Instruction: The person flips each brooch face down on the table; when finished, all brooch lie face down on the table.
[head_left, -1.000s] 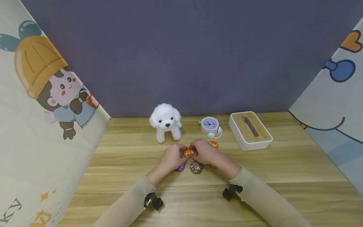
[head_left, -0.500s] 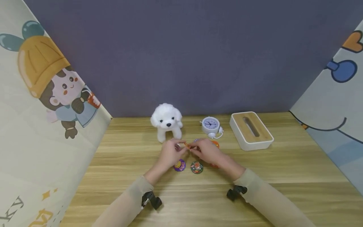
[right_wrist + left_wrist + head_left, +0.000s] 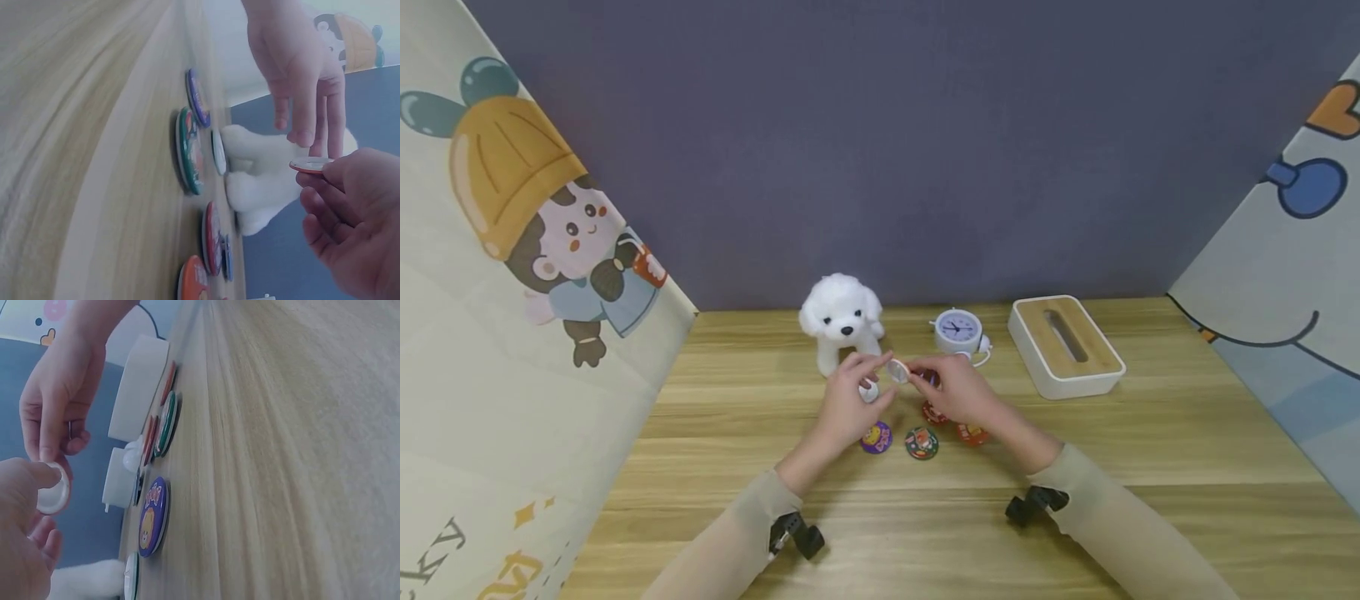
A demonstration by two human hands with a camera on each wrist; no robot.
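Note:
My right hand (image 3: 958, 392) pinches a small round badge (image 3: 898, 371) by its edge, above the table. The badge's white back shows in the head view, and its orange-red rim in the right wrist view (image 3: 310, 165). Close by on its left, my left hand (image 3: 850, 404) has its fingers extended and spread; whether a fingertip touches the badge I cannot tell. Below the hands lie a purple badge (image 3: 876, 437), a green badge (image 3: 922, 443), a red badge (image 3: 934, 412) and an orange badge (image 3: 972, 433). A white-backed badge (image 3: 868, 391) lies partly behind my left hand.
A white plush dog (image 3: 841, 321) stands behind my left hand. Further right are a white alarm clock (image 3: 958, 329) and a tissue box (image 3: 1066, 346) with a wooden lid. A dark wall (image 3: 910, 150) closes off the back of the wooden table (image 3: 917, 533).
The orange badge, earlier face up between both hands, has turned to show its white back. My left fingers have loosened and spread; both hands have risen slightly in the head view.

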